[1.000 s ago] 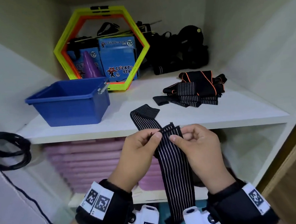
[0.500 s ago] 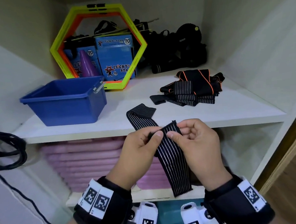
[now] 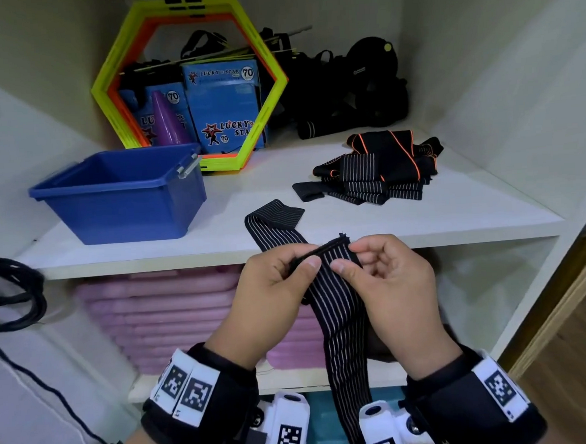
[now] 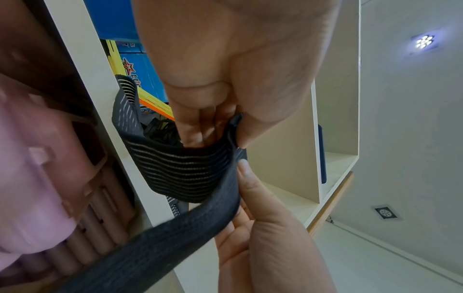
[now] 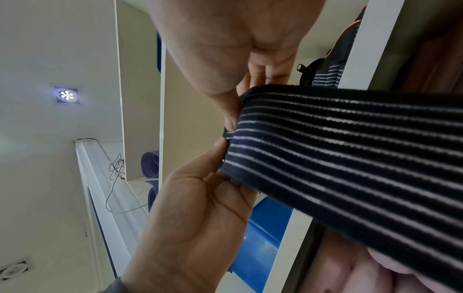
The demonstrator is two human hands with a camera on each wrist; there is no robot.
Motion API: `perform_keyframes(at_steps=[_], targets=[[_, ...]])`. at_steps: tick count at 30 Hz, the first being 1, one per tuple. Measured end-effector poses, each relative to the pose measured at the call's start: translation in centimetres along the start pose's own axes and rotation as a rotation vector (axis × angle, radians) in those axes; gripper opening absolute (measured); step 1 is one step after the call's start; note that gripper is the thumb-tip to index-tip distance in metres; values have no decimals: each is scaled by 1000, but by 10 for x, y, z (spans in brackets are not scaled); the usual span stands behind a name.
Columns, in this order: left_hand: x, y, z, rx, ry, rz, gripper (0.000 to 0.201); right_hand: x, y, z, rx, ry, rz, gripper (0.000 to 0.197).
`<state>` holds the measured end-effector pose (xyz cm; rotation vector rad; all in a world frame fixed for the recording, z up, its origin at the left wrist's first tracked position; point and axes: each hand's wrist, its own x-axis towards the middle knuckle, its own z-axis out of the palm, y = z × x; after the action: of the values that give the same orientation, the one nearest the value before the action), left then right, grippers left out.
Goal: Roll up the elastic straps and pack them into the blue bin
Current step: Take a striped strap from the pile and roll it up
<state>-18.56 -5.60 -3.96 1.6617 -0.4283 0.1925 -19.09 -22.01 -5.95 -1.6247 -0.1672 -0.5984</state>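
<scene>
A black elastic strap with thin white stripes [image 3: 338, 308] runs from the shelf edge, bends between my hands and hangs down in front of the lower shelf. My left hand [image 3: 281, 284] pinches the fold with thumb on top [image 4: 213, 126]. My right hand [image 3: 384, 278] pinches the same fold from the right side [image 5: 233, 111]. The far end of the strap [image 3: 274, 216] lies flat on the shelf. The blue bin [image 3: 122, 198] stands at the shelf's left; what shows of its inside is bare. A pile of more straps [image 3: 381, 171], striped and orange-trimmed, lies at the right.
A yellow-orange hexagon frame [image 3: 190, 84] with blue boxes and a purple cone stands behind the bin. Black gear [image 3: 352, 94] fills the back right corner. The white shelf [image 3: 248, 186] has pink rolls [image 3: 159, 309] beneath it. A black cable [image 3: 11, 290] hangs at left.
The hanging tail of the strap has been drawn up shorter. Both hands keep pinching the fold, which now looks tighter and slightly turned over at the top.
</scene>
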Motion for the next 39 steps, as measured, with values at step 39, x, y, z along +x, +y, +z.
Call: perform_keyframes(at_steps=[39], targets=[[181,9,-74,350,51,-97,43,-40,6,25,104,-532,394,41]])
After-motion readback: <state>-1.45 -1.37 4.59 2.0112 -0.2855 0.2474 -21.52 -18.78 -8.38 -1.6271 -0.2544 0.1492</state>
